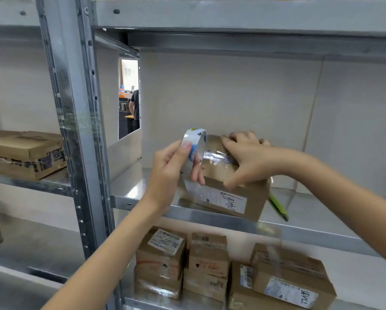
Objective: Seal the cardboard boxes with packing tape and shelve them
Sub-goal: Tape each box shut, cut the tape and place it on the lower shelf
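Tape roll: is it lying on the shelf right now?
No, the left hand holds the tape roll up at the box, while the right hand presses the box's top.

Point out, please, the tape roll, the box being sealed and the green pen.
tape roll (193,145): head view, on its outer band.
box (252,198): head view, on its front face.
green pen (277,205): head view, on its barrel.
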The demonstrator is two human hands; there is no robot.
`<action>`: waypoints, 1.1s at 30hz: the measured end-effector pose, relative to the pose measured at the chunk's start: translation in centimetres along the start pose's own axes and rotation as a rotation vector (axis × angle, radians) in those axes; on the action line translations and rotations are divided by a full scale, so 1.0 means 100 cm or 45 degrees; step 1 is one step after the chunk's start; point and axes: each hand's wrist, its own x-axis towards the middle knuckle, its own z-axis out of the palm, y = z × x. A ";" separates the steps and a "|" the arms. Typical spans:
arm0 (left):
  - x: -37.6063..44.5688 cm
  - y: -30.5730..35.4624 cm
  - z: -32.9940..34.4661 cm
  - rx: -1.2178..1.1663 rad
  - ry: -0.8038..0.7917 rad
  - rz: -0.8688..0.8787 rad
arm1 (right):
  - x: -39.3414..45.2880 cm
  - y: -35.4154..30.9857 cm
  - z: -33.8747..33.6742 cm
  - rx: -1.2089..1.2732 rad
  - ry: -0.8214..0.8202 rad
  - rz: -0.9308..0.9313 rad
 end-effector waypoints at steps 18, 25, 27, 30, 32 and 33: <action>-0.014 -0.011 0.006 0.246 0.092 -0.594 | 0.044 0.024 0.022 0.213 0.097 0.095; 0.004 -0.014 0.005 0.186 -0.042 -0.724 | 0.050 0.028 0.016 0.296 -0.099 0.034; 0.007 -0.017 0.006 0.224 -0.080 -0.716 | 0.046 0.025 0.005 0.564 -0.156 -0.031; 0.008 -0.023 0.007 0.232 -0.086 -0.697 | 0.060 0.019 0.004 0.774 -0.128 0.025; 0.008 -0.024 0.008 0.234 -0.092 -0.679 | 0.076 0.008 0.014 0.584 -0.099 0.033; 0.009 -0.024 0.008 0.243 -0.099 -0.670 | 0.082 0.007 0.020 0.479 -0.086 0.024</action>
